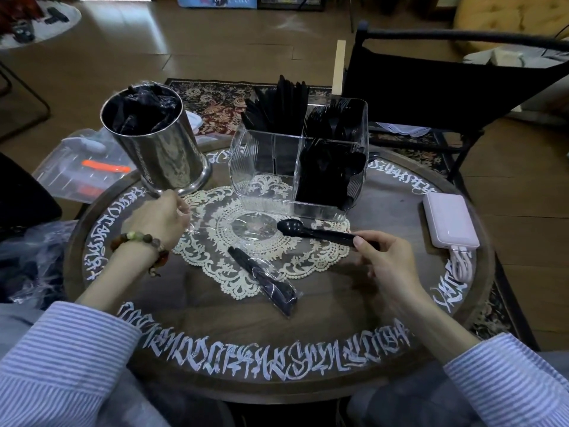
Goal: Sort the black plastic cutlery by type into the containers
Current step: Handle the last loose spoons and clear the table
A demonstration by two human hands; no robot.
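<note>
Person at round desk (308,318), black spoon in R hand, clear wrapper in L hand.
R hand (386,257) pinches black spoon (311,230) by handle end, bowl pointing left, just above lace doily (215,241) and in front of clear container (264,167). L hand (158,218) has fingers curled on clear wrapper (215,224), next to base of steel canister (160,143), which is stuffed w/ black wrapped items. Clear container has compartments: black cutlery upright in back-left and right ones, types hard to tell. One wrapped cutlery piece (268,282) lies diagonal on doily edge, mid desk, between both hands. Pink power bank (449,220) w/ cable at desk's right edge.
</note>
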